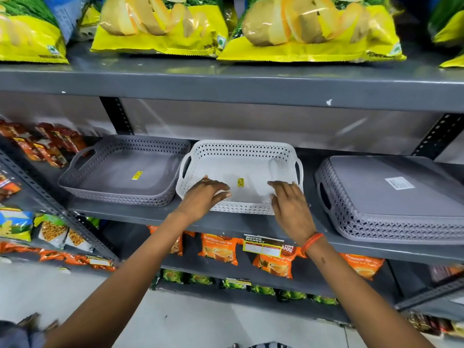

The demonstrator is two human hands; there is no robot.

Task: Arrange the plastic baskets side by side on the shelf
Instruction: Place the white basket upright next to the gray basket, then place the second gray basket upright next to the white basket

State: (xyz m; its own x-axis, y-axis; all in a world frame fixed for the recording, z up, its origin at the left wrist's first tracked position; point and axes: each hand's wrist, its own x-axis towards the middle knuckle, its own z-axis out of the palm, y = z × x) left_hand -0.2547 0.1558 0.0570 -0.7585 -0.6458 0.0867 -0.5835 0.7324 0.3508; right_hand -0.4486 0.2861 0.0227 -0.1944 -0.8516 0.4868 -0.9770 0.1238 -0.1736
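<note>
Three plastic baskets stand in a row on the grey metal shelf (140, 214). A grey basket (120, 169) sits upright on the left. The white basket (241, 156) is in the middle, tilted toward me with a yellow sticker inside. A second grey basket (391, 197) lies upside down on the right. My left hand (203, 197) rests over the white basket's near rim on its left side, fingers spread. My right hand (288, 204) lies over the same rim on the right side, fingers loosely extended. Neither hand clearly grips the rim.
Yellow chip bags (160, 26) fill the shelf above. Red packets (50, 144) lie left of the grey basket. Orange tea packs (221, 247) and a price label (262, 247) are on the shelf below. Perforated uprights (115, 114) stand behind the baskets.
</note>
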